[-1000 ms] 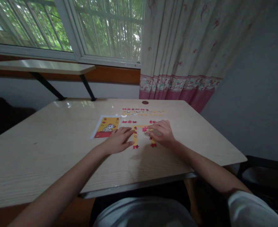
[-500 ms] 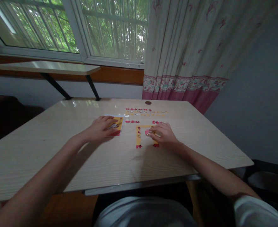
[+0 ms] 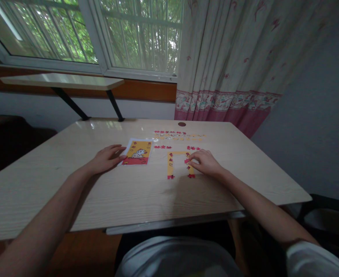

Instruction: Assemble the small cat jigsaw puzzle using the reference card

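Observation:
My left hand [image 3: 107, 158] rests with fingers apart at the left edge of a picture card [image 3: 139, 152], which shows a white animal on yellow and red. My right hand [image 3: 205, 162] pinches a pink puzzle piece [image 3: 187, 161] between thumb and fingertips, over the right side of a partly joined puzzle frame [image 3: 169, 165]. The frame has a yellow top and sides, with red pieces at its two lower ends. Part of its right side is hidden by my fingers.
Behind the frame lie short rows of red pieces [image 3: 162, 147] and several yellow and white pieces [image 3: 192, 135]. A raised shelf [image 3: 65, 80] on black legs stands at the back left of the table [image 3: 129, 204]. A curtain [image 3: 224, 77] hangs beyond the far edge.
My left hand has slid left off the card's picture to its edge, uncovering the white animal. My right hand has moved slightly right with the pink piece, from inside the frame to its right side.

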A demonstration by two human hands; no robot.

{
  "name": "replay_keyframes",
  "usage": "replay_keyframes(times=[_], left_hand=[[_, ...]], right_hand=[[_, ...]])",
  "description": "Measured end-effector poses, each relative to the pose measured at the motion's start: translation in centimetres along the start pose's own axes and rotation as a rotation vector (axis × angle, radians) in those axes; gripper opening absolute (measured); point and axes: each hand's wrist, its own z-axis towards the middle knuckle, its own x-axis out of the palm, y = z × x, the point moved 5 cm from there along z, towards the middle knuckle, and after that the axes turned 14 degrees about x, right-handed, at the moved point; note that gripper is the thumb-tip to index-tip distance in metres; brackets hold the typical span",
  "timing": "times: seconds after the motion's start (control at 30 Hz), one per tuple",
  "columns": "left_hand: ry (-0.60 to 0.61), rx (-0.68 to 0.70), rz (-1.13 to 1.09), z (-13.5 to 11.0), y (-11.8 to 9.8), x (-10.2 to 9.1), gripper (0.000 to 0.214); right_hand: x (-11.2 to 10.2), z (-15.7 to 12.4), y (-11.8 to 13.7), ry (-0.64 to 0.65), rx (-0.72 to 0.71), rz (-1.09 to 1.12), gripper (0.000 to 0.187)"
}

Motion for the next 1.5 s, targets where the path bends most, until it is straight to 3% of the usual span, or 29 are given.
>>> replay_keyframes(times=[1.07,1.27,1.5], left_hand=[[0.054,-0.036,-0.132,-0.5,1.2,0.3,0.080],[0.086,-0.003,-0.108,-0.6,0.6,-0.1,0.083],[0.069,0.014,-0.089,-0.4,0.7,0.0,0.081]], right_hand=[[0.0,0.1,-0.4,0.030,-0.037,-0.004,0.020],[-0.1,0.1,-0.4,0.036,-0.038,0.009,0.019],[-0.3,0.0,-0.2,-0.017,-0.065,-0.003,0.018]])
